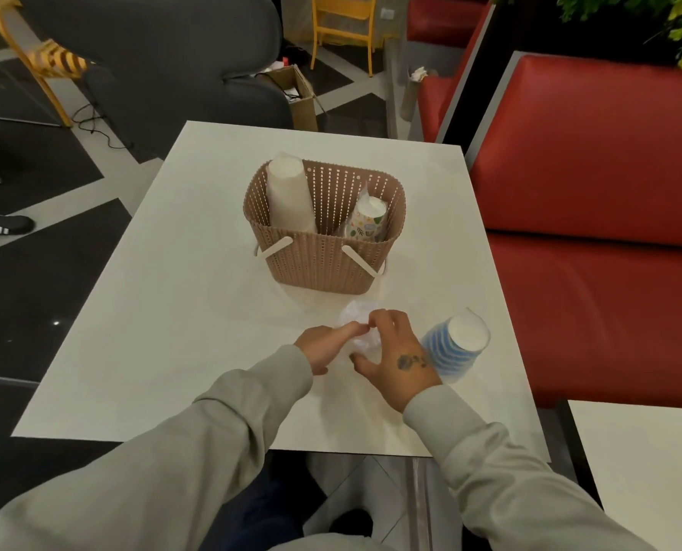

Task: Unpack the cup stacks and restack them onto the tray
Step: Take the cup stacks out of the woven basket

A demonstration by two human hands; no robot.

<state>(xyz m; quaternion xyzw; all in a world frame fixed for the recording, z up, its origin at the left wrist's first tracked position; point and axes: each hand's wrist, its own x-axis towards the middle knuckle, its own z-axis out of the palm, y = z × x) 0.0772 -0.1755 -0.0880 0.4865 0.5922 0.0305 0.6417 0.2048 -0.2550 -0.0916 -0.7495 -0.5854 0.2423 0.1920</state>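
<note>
A tan woven basket stands mid-table. A tall wrapped stack of white cups leans in its left side, and a shorter wrapped stack of patterned cups stands in its right side. A blue-striped cup stack in clear wrap stands upside down on the table, right of my hands. My left hand and my right hand meet just in front of the basket. Both pinch a clear plastic wrapper lying on the table. What the wrapper holds is too faint to tell.
The white table ends close to my body. A red bench runs along its right side, with a second white table at lower right. A dark sofa and yellow chairs stand beyond the far edge.
</note>
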